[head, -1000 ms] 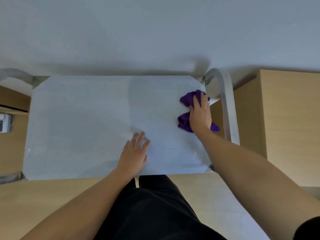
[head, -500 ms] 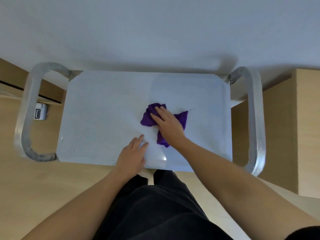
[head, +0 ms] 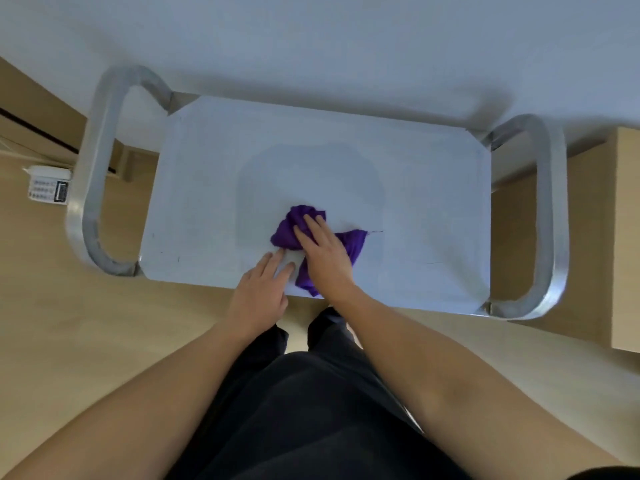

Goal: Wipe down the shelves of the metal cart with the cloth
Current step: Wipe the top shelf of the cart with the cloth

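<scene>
The metal cart's top shelf [head: 415, 202] fills the middle of the head view, with a looped handle at each end. A crumpled purple cloth [head: 287, 230] lies on the shelf near its front edge. My right hand [head: 323, 258] presses flat on the cloth, fingers pointing up and left, covering its middle. My left hand [head: 263, 292] rests flat on the shelf's front edge just left of the cloth, fingers spread, holding nothing. The lower shelves are hidden beneath the top one.
The left handle [head: 93, 174] and the right handle [head: 550, 216] stick out past the shelf ends. A wooden cabinet [head: 623, 237] stands right of the cart. A white power strip [head: 48, 188] lies on the wooden floor at left. A pale wall runs behind.
My right hand has swept the cloth from the shelf's far right corner leftward and toward the front edge. My left hand has stayed on the front edge.
</scene>
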Motion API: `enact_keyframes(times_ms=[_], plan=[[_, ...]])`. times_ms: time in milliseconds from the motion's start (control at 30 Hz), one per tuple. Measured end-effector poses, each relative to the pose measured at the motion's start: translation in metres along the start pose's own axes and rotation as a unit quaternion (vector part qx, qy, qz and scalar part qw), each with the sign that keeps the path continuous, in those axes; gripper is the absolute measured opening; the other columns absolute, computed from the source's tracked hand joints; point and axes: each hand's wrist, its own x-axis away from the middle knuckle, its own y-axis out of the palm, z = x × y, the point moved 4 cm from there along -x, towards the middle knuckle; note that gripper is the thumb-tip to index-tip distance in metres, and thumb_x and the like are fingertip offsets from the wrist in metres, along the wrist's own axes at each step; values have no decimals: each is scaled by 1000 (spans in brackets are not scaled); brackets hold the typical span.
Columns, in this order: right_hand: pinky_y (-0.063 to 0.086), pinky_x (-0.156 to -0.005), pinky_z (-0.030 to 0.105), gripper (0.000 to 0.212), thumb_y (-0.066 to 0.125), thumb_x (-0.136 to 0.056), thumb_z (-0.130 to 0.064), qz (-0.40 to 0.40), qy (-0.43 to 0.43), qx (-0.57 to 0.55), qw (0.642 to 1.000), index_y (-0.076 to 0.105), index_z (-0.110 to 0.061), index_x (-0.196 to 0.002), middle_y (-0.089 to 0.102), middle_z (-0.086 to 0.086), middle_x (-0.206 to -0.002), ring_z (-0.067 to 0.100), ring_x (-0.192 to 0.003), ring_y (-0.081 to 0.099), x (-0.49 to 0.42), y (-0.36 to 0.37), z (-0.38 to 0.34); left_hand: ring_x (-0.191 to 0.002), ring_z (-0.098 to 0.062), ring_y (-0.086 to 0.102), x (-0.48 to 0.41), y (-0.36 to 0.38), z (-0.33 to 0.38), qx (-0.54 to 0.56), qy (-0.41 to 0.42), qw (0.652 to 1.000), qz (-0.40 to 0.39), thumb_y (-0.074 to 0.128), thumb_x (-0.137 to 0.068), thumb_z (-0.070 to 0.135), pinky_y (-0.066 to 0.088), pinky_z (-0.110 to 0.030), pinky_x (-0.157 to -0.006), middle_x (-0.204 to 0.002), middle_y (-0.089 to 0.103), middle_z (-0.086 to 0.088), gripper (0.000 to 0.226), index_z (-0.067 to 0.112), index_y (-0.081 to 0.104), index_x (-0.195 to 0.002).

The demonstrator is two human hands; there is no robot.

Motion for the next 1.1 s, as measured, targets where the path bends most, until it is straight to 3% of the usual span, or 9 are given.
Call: enact_keyframes(times_ms=[167,300,367,467,533,600,767,867,1100], plan=[[42,-107,45,60,61,-81,7,103,164,26,981,54,-15,-136,44,13,-148,34,-138,38,14,-20,50,-144,-29,25,21,-3,-47,0,1,1000,1,56,-86,16,41,-47,-102,-157,25,-8,56,17,44,-140],[35,-110,41,49,53,-93,-3,124,309,32,942,49,-17,-139,39,9,-151,34,-137,32,14,-7,13,-145,-30,20,43,-6,-86,-7,-18,1000,5,53,-89,17,34,-47,-108,-158,21,-10,57,17,40,-144],[36,-106,42,54,57,-87,-2,110,291,41,950,50,-18,-138,41,10,-148,38,-130,37,5,6,-29,-145,-30,20,53,-7,-103,-5,-31,999,8,52,-89,17,33,-47,-111,-158,20,-9,57,17,38,-144],[42,-97,44,64,65,-76,-1,46,183,55,980,52,-22,-135,45,8,-144,39,-122,43,-12,34,-99,-145,-30,20,64,-7,-123,0,-34,999,10,54,-87,16,33,-46,-111,-159,20,-9,60,19,37,-145],[48,-88,46,61,71,-71,-4,26,109,55,992,58,-22,-127,51,8,-138,38,-116,47,-21,46,-136,-145,-30,20,70,-9,-135,14,-47,999,16,54,-87,17,31,-44,-111,-158,22,-10,58,18,39,-144],[47,-90,46,57,72,-77,-12,-12,67,73,995,55,-24,-130,47,7,-142,36,-122,43,-25,51,-153,-143,-28,25,76,-13,-144,24,-49,998,37,53,-88,18,34,-42,-109,-155,29,-10,52,16,45,-139],[45,-88,47,50,63,-88,-33,10,127,122,984,46,-34,-135,45,6,-140,36,-117,45,-7,42,-143,-123,-27,50,94,-22,-153,83,-28,990,110,59,-84,13,49,-39,-90,-132,54,-10,35,11,62,-119],[47,-88,47,51,64,-89,-26,-61,133,120,982,40,-27,-134,40,12,-134,37,-112,47,-3,39,-144,-102,-22,58,105,-20,-151,106,-11,988,111,57,-86,14,50,-33,-74,-116,60,-2,26,14,63,-111],[43,-74,30,35,64,-81,-27,-59,164,-147,974,53,-22,-114,46,4,-112,25,-86,56,17,4,-156,-82,-14,56,131,-4,-141,139,-32,989,34,44,-92,25,46,-31,-65,-92,57,10,14,23,57,-96]])
